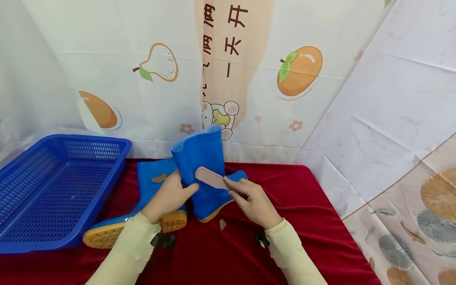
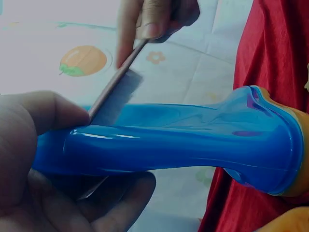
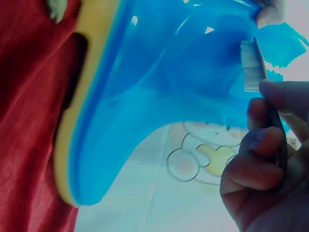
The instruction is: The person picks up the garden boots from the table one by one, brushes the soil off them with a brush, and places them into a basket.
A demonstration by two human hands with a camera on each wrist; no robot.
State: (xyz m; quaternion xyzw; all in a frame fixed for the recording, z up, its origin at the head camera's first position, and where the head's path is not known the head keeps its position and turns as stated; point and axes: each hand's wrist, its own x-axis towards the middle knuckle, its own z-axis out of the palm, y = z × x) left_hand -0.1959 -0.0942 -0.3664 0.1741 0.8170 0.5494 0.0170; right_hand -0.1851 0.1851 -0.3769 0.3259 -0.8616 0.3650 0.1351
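- Your left hand (image 1: 170, 197) grips the shaft of a blue boot (image 1: 199, 152), with the thumb on the near face and the other fingers on the opposite side.
- This boot is in front of your left hand, between it and your right hand, slightly tilted; its opening is up and its toe points to the right. Whether the sole touches the cloth, I cannot tell.
- The boot looks smooth and glossy, like rubber or plastic, with bright reflections, a narrowing at the ankle and a yellow sole.
- Your right hand (image 1: 257, 201) pinches one end of a brush (image 1: 211, 177) between thumb and fingers. The brush has a flat, rounded, brownish-pink back and short, pale, dense bristles, which face the shaft.
- Behind and to the left of your left hand, a second blue boot (image 1: 146, 186) lies on its side, showing a patterned yellow sole; a brown patch (image 1: 159, 178) with irregular edge is on its shaft.
- Between your two hands, nearer to you, a small pale fragment (image 1: 222, 225) lies on the red cloth (image 1: 295, 198), which is soft, velvety and wrinkled.
- Well left of your left hand stands a blue plastic basket (image 1: 96, 137) with perforated walls.
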